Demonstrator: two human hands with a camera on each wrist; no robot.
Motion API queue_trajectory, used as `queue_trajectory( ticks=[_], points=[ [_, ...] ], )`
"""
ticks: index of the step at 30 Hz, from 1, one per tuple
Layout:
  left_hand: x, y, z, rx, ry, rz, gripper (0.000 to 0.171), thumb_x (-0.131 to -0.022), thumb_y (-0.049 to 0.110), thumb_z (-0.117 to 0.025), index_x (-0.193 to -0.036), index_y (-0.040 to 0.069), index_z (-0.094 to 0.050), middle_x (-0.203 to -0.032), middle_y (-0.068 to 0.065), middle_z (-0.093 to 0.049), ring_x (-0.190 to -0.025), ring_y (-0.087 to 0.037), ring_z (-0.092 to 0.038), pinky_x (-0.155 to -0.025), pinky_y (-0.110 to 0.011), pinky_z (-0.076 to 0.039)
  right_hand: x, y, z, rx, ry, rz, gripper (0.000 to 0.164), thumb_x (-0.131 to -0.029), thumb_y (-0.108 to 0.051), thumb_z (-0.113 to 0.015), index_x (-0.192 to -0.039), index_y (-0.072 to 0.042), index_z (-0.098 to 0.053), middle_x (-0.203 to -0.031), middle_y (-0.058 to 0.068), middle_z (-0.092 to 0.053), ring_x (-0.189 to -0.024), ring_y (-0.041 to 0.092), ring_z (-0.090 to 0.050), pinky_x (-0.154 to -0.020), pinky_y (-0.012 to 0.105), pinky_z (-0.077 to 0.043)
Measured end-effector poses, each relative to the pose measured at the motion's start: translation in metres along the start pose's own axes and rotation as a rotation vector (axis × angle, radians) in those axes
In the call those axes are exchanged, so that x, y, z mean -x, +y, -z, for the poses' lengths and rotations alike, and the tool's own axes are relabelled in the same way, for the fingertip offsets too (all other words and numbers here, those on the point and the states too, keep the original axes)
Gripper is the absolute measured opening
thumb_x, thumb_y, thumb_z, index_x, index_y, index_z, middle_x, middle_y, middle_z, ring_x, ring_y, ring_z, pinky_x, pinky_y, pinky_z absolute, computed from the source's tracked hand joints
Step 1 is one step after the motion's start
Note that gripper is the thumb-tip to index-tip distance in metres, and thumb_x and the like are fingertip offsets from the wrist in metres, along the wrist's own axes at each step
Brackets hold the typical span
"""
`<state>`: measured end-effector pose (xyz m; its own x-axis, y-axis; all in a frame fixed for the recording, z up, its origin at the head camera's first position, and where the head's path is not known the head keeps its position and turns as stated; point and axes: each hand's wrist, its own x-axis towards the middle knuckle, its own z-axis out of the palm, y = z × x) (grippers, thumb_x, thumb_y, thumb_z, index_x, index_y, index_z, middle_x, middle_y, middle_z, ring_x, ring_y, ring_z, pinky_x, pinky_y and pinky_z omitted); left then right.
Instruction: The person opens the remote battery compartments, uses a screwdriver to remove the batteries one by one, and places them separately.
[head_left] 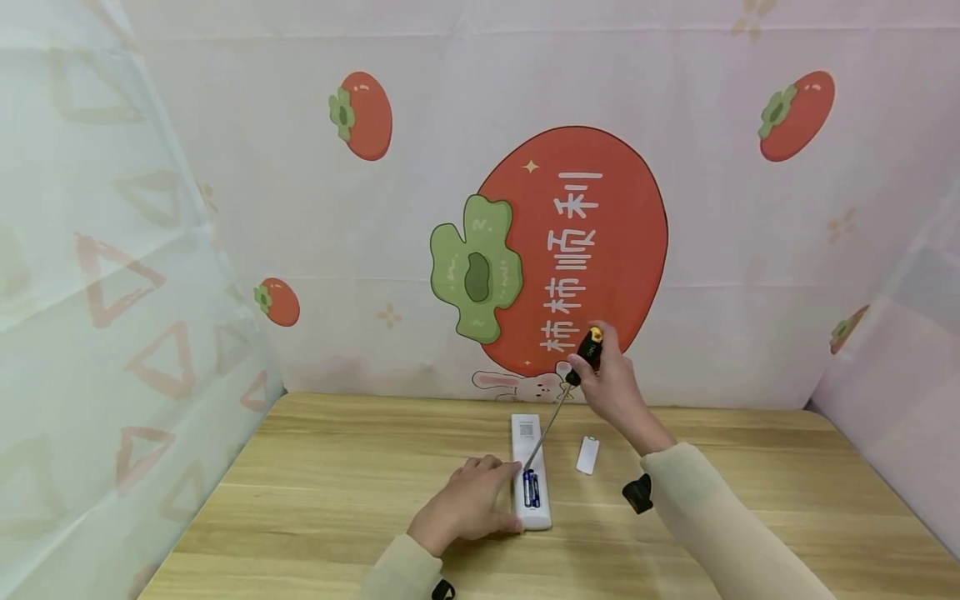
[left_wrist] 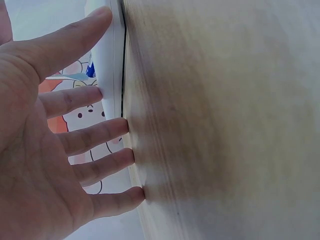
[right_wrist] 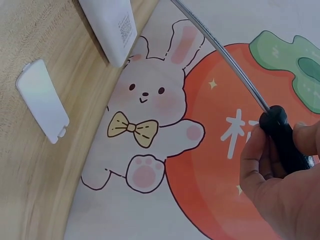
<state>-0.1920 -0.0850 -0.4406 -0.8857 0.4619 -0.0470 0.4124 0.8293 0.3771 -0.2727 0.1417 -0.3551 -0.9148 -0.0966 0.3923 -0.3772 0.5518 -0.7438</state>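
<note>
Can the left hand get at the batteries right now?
Probably yes: the left hand touches the remote close to the batteries, and the white cover is off. The screwdriver reaching their far end might get in the way a little.

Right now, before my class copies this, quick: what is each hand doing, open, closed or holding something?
Left hand: open, touching the side of the remote control.
Right hand: closed, holding the screwdriver by its handle.
</note>
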Motion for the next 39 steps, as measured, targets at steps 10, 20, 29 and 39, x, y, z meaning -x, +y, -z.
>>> queue_trajectory(
  ticks=[10, 20, 29, 39],
  points=[
    [0.000, 0.000, 0.000, 0.001, 0.000, -0.001, 0.077, -0.080, 0.045, -0.085, -0.145, 0.015, -0.057, -0.134, -0.009, -0.059, -0.124, -0.033, -0.052, -0.104, -0.053, -0.044, 0.001, 0.001, 0.003, -0.007, 0.035, 0.019, 0.059, -0.104, -0.011, -0.058, -0.151, -0.003, -0.024, -0.115, 0.031, -0.057, -0.094, 0.039, -0.067, -0.071, 0.044, -0.060],
    [0.000, 0.000, 0.000, -0.001, 0.002, -0.003, 0.077, -0.080, 0.046, -0.085, -0.145, 0.015, -0.057, -0.135, -0.009, -0.059, -0.125, -0.033, -0.052, -0.104, -0.053, -0.044, 0.001, 0.007, 0.006, -0.010, 0.065, 0.014, 0.058, -0.104, -0.013, -0.057, -0.152, -0.003, -0.025, -0.116, 0.033, -0.060, -0.095, 0.041, -0.069, -0.070, 0.045, -0.060],
    [0.000, 0.000, 0.000, -0.008, 0.008, -0.004, 0.078, -0.079, 0.046, -0.086, -0.144, 0.013, -0.057, -0.134, -0.010, -0.059, -0.124, -0.034, -0.053, -0.103, -0.053, -0.044, 0.002, 0.011, 0.013, 0.000, 0.104, 0.005, 0.059, -0.104, -0.013, -0.057, -0.153, -0.004, -0.026, -0.114, 0.033, -0.060, -0.091, 0.041, -0.070, -0.066, 0.041, -0.059],
    [0.000, -0.001, -0.002, -0.008, 0.013, -0.005, 0.080, -0.079, 0.046, -0.086, -0.145, 0.013, -0.056, -0.136, -0.011, -0.059, -0.125, -0.034, -0.053, -0.104, -0.054, -0.044, 0.004, 0.017, 0.024, -0.008, 0.119, -0.026, 0.060, -0.104, -0.015, -0.057, -0.153, -0.004, -0.025, -0.117, 0.033, -0.061, -0.093, 0.040, -0.069, -0.067, 0.034, -0.057]
  ],
)
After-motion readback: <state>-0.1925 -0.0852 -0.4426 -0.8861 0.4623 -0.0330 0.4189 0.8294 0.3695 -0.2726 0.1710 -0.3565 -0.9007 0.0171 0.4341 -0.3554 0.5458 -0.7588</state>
